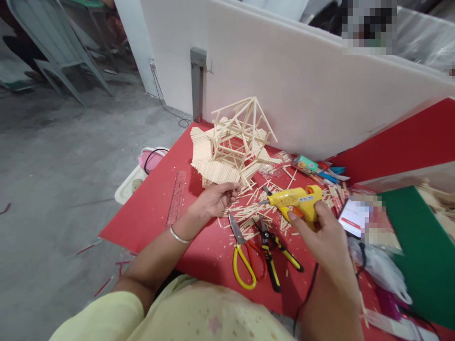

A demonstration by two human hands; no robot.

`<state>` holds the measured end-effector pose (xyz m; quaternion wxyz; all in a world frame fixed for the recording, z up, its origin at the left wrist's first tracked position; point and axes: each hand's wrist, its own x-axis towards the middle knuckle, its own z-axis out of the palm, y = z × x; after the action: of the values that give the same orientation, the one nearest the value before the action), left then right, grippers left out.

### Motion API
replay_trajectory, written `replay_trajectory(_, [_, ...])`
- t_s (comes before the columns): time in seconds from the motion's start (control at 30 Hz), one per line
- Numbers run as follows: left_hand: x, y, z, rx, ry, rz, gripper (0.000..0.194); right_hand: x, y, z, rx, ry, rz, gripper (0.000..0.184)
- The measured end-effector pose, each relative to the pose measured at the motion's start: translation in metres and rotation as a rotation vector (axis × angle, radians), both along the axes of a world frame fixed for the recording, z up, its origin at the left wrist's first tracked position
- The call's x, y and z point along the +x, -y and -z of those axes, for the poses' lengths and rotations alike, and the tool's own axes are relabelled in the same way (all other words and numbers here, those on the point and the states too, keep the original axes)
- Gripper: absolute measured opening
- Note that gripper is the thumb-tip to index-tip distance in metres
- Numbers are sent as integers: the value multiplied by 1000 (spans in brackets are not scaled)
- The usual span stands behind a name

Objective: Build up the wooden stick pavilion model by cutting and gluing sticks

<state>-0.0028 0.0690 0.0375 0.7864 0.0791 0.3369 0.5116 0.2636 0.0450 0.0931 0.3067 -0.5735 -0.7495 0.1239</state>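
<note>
My right hand (325, 232) is wrapped round the handle of a yellow glue gun (293, 197), its nozzle pointing left. My left hand (219, 198) has thumb and fingers pinched together at the front edge of a model house made of thin wooden sticks (220, 171). Whatever lies between those fingertips is too small to make out. The model has an open stick frame on top and slatted sloping roofs below. Loose wooden sticks (254, 208) lie scattered between my hands, under the nozzle.
Scissors with yellow and red handles (244, 265) and black-and-yellow cutters (272, 255) lie near me on the red table (142, 222). A clear ruler (177, 196) is at left. A phone (353, 217) and plastic bag (378, 267) lie right. A white partition (270, 80) stands behind.
</note>
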Motion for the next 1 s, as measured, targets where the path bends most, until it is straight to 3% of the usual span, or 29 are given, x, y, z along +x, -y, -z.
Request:
replay_trajectory(0.27, [0, -1, 2, -23, -26, -1, 18, -2, 0, 0, 74, 66, -40, 39])
replay_trajectory(0.77, [2, -5, 13, 23, -2, -9, 10, 2, 4, 3, -2, 94, 69, 44])
replay_trajectory(1.0, [1, -2, 2, 17, -1, -16, 14, -6, 5, -9, -60, 102, 123, 46])
